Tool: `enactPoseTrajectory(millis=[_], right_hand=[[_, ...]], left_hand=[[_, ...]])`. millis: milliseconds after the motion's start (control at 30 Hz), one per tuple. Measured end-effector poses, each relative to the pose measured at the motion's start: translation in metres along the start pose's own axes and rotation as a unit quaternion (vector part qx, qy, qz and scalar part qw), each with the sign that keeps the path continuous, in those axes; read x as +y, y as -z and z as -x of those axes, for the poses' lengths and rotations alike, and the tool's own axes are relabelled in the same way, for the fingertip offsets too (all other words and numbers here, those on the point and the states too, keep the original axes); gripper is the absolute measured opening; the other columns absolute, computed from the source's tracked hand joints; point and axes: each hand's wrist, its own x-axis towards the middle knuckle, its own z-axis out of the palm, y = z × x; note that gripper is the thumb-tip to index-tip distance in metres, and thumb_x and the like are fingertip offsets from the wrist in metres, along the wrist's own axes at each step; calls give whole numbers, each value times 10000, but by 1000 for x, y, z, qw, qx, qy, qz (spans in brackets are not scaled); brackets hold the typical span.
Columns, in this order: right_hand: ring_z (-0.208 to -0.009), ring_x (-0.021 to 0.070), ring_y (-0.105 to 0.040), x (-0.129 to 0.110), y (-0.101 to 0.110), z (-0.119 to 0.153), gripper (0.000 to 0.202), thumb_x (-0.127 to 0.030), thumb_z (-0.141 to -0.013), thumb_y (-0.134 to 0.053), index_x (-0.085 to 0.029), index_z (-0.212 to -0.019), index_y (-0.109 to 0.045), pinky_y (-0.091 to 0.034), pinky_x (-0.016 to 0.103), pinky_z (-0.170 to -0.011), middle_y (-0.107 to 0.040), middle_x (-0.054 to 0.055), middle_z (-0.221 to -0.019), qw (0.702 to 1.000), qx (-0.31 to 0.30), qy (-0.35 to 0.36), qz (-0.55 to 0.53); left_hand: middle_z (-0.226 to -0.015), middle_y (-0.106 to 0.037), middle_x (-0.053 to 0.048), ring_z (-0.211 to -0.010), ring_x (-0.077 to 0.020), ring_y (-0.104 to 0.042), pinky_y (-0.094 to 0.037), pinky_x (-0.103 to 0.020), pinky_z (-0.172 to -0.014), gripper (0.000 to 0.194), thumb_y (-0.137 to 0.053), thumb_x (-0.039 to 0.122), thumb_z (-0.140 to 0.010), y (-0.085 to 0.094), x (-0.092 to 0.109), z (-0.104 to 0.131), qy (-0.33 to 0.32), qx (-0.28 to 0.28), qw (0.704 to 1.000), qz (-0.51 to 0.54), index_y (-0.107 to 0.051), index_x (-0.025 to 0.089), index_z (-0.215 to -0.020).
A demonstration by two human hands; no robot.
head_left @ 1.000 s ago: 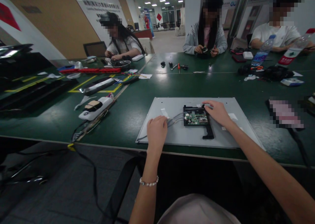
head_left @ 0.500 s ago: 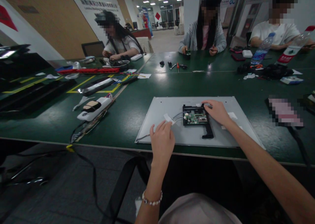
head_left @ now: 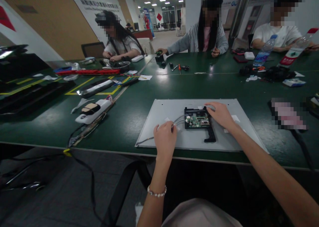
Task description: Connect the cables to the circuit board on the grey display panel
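A flat light-grey panel [head_left: 149,129] lies near the front edge of the table. On it sits a black plastic frame [head_left: 210,134] around a green circuit board [head_left: 196,121]. Grey cables [head_left: 179,119] run left from the board, pass under my left hand and reach the panel's left corner. My left hand [head_left: 165,138] is closed, its fingertips pinching the cable; the exact grip is partly hidden. My right hand [head_left: 219,114] grips the upper right corner of the frame. Small white tape pieces [head_left: 235,118] are stuck on the panel.
A white power strip [head_left: 93,111] with wires lies to the left on the green table [head_left: 129,120]. A phone [head_left: 287,114] is at the right. Screwdrivers and small tools [head_left: 179,68] lie farther back. Bottles [head_left: 265,51] stand at the back right. Several people sit across the table.
My left hand's fingers have curled in from the white tape strip onto the cable. My right hand stays on the frame. Across the table, a person's hand has moved a dark object leftward.
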Motion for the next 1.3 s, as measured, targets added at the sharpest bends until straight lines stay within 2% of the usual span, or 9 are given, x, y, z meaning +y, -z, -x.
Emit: enactPoseTrajectory(millis=[133, 267, 400, 533, 600, 700, 933, 1067, 1300], right_hand=[[-1104, 288, -649, 3, 11, -1, 325, -228, -891, -490, -168, -1132, -701, -455, 477, -1022, -714, 111, -1164, 1000, -12, 4, 22], [-1222, 279, -584, 19, 43, 8, 470, -355, -936, -467, -188, -1366, -557, -422, 477, -1073, -616, 111, -1345, 994, -108, 28, 23], [-1350, 298, -462, 42, 78, 43, 606, -480, -920, -489, -295, -1489, -401, -371, 524, -1121, -472, 63, -1494, 982, -179, 11, 52], [-1443, 329, -295, 55, 90, 91, 657, -521, -884, -529, -344, -1499, -380, -290, 581, -1161, -325, 21, -1575, 970, -220, 42, 93], [-1450, 333, -265, 56, 88, 110, 645, -522, -889, -516, -397, -1500, -351, -276, 620, -1153, -298, -18, -1580, 966, -230, 61, 100], [-1448, 325, -262, 54, 81, 124, 622, -513, -898, -499, -476, -1491, -313, -261, 641, -1152, -288, -60, -1575, 971, -204, 66, 107], [-1465, 333, -224, 44, 61, 111, 625, -526, -921, -453, -459, -1515, -269, -235, 629, -1159, -249, -55, -1599, 967, -203, 69, 137], [-1469, 331, -219, 28, 46, 99, 604, -526, -945, -407, -432, -1524, -265, -247, 619, -1151, -230, -38, -1611, 965, -199, 81, 150], [-1443, 380, -271, -2, 16, 71, 578, -519, -962, -382, -350, -1514, -339, -289, 651, -1104, -316, 57, -1589, 965, -186, 101, 153]], left_hand=[[-893, -748, -82, -860, -242, -698, -399, -441, -1020, 156, -515, 217, -900, -1, -2, 3, 0, -7, 1000, -10, -663, 199, -942], [-922, -752, -71, -870, -238, -702, -434, -417, -972, 173, -547, 249, -893, 0, -7, 3, 4, -5, 1000, 10, -644, 211, -1031], [-1015, -741, -71, -962, -248, -686, -448, -425, -968, 169, -585, 245, -877, 0, -10, 5, -10, -4, 999, 50, -630, 210, -1036], [-1221, -671, -105, -1115, -271, -629, -443, -465, -1002, 199, -600, 210, -860, -4, -13, 7, -22, 20, 996, 80, -629, 209, -1057], [-1283, -633, -120, -1167, -279, -600, -431, -483, -1026, 229, -597, 200, -860, -5, -14, 8, -31, 42, 995, 87, -622, 202, -1089], [-1315, -605, -132, -1210, -271, -572, -409, -494, -1059, 256, -562, 184, -889, -4, -15, 10, -53, 92, 989, 100, -599, 192, -1142], [-1316, -584, -143, -1287, -233, -510, -409, -461, -1083, 281, -457, 182, -961, 4, -9, 17, -97, 211, 963, 138, -552, 197, -1225], [-1311, -582, -143, -1303, -234, -497, -405, -457, -1095, 316, -456, 161, -954, 5, -10, 20, -114, 217, 959, 141, -539, 197, -1257], [-1331, -570, -137, -1325, -237, -479, -422, -444, -1097, 329, -482, 139, -939, 2, -14, 21, -130, 191, 961, 153, -538, 193, -1259]])
